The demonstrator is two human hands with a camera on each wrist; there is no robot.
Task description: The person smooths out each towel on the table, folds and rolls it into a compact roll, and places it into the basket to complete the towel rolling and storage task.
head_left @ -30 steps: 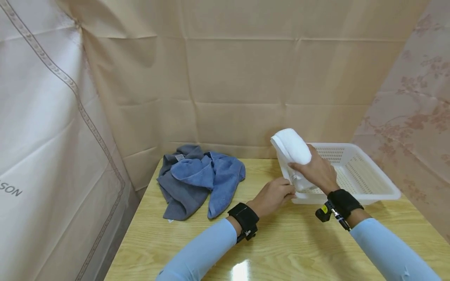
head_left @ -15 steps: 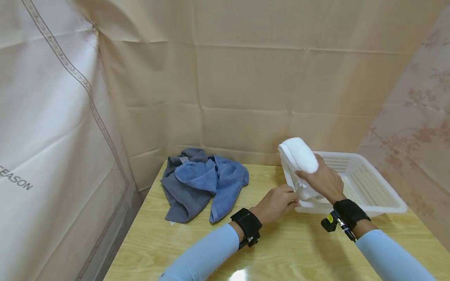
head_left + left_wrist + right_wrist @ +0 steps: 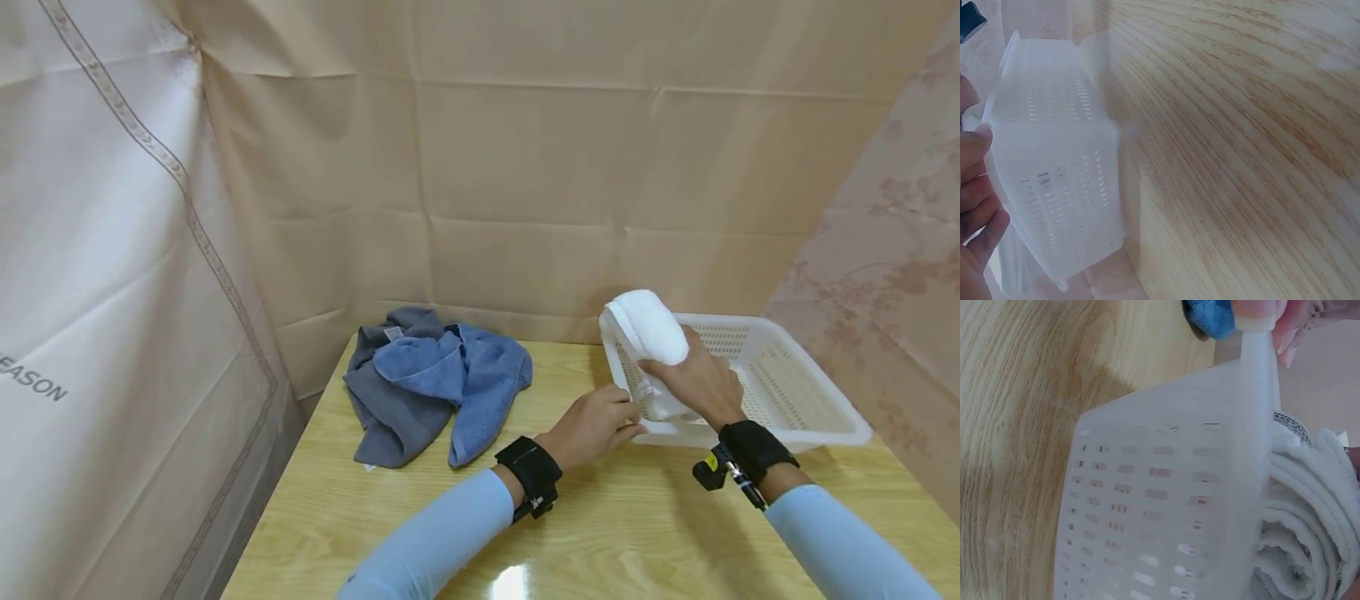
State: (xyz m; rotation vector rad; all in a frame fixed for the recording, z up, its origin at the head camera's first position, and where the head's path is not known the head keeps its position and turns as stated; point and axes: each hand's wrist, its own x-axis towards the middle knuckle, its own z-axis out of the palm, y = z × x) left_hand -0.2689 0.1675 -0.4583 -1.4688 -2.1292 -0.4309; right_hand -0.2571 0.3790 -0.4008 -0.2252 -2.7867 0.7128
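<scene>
A white rolled towel (image 3: pixel 647 329) is gripped by my right hand (image 3: pixel 697 375), thumb on the near side. It leans upright inside the left end of a white plastic basket (image 3: pixel 810 437) with slotted walls. In the right wrist view the towel (image 3: pixel 1300 506) shows its coiled layers just behind the basket wall (image 3: pixel 1147 487). My left hand (image 3: pixel 596 425) holds the basket's rim at the near left corner. The left wrist view shows the fingers of this left hand (image 3: pixel 982 206) at the rim of the basket (image 3: pixel 1054 150). The towel's lower end is partly hidden by the right hand.
Left of the basket, a crumpled blue towel (image 3: pixel 480 383) lies over a grey towel (image 3: pixel 393 421) on the wooden table (image 3: pixel 600 533). A beige cloth (image 3: pixel 510 167) hangs behind, with a white sheet (image 3: pixel 97 292) on the left and a floral one (image 3: pixel 892 275) on the right.
The head view has shifted slightly, so the whole scene sits a little farther right. Both hands keep their holds, with little visible movement of the towel or basket.
</scene>
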